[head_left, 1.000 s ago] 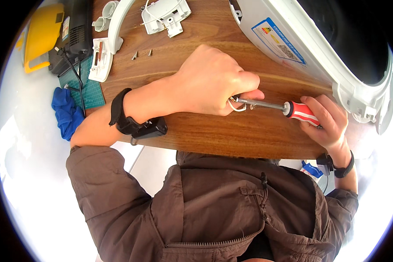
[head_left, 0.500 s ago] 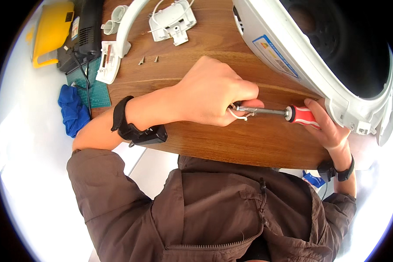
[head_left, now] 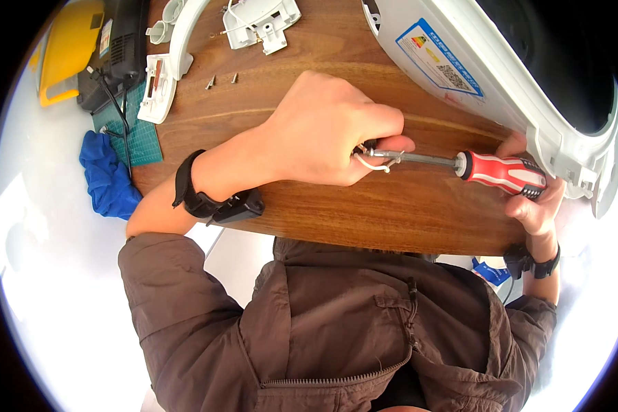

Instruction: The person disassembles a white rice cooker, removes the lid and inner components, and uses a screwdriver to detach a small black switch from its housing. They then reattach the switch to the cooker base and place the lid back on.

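My left hand (head_left: 329,130) is closed, knuckles up, above the table. It grips a small part, mostly hidden in the fingers, from which a short white wire (head_left: 376,165) curls out. The metal shaft of a screwdriver (head_left: 505,172) with a red, white and black handle runs level to that part, its tip at my left fingertips. My right hand (head_left: 539,206) holds the rear of the handle, with the thumb below and a finger behind it. Just above this hand is the rim of a large white round housing (head_left: 487,75) with a dark opening.
On the wooden table (head_left: 323,216) several small screws (head_left: 211,82) lie beyond my left wrist. A white plastic cover (head_left: 264,24), a curved white handle piece (head_left: 159,89), a green cutting mat (head_left: 144,137), a blue cloth (head_left: 106,175) and a yellow-and-black case (head_left: 69,48) are at the left and back.
My right hand has slid back along the handle, loosening its wrap and baring more of it. The view has shifted slightly. My left hand keeps its grip.
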The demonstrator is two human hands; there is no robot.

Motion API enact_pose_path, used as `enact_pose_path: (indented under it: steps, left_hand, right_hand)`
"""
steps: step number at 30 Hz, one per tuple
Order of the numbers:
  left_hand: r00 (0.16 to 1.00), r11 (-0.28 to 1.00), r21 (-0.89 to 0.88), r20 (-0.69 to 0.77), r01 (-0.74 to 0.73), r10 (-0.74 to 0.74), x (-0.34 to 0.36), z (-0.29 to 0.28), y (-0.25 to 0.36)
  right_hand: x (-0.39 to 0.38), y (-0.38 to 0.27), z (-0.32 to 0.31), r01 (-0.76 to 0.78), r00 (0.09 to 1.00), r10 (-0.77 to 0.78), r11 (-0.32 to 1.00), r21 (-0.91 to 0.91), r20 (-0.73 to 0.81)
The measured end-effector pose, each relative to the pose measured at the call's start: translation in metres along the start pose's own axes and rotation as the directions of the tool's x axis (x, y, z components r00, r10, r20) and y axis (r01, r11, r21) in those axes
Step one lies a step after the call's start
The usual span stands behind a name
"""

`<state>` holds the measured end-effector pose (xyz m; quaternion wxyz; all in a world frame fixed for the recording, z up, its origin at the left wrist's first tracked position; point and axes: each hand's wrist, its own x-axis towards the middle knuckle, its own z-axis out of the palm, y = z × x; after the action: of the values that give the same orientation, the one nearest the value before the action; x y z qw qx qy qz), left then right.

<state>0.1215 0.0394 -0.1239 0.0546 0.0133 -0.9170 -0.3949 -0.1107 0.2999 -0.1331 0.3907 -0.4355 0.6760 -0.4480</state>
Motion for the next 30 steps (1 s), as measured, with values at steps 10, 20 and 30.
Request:
enact_pose_path:
  steps: [10, 20, 30]
  left_hand:
    - [0.999, 0.998, -0.056, -0.011, 0.043, -0.044, -0.003, 0.001, -0.002]
    - [0.999, 0.999, -0.024, 0.01, 0.045, -0.045, -0.001, -0.002, -0.002]
    - [0.999, 1.0, -0.013, -0.038, 0.015, -0.016, -0.003, 0.002, -0.005]
  right_hand:
    - [0.011, 0.004, -0.007, 0.233, 0.969, -0.214, 0.958, -0.166, 0.127]
    - [0.007, 0.012, 0.001, 0.132, 0.991, -0.131, 0.991, -0.031, 0.026]
    - [0.007, 0.001, 0.006, 0.105, 0.994, -0.105, 0.994, -0.01, -0.008]
